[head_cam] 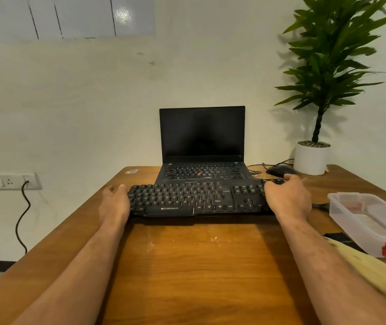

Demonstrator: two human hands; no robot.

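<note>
A black external keyboard [187, 199] lies across the wooden table [187, 266], right in front of an open black laptop [202, 146] with a dark screen. My left hand [114, 202] grips the keyboard's left end, thumb over its edge. My right hand [288, 198] grips the right end, fingers curled over the far right corner. The keyboard's front edge seems slightly raised off the table, with a shadow beneath it.
A black mouse [281, 170] with its cable sits behind my right hand. A potted plant [311, 158] stands at the back right. A clear plastic box [370, 221] and a pale yellow cloth [365, 268] lie at right. A wall socket [9, 181] is at left.
</note>
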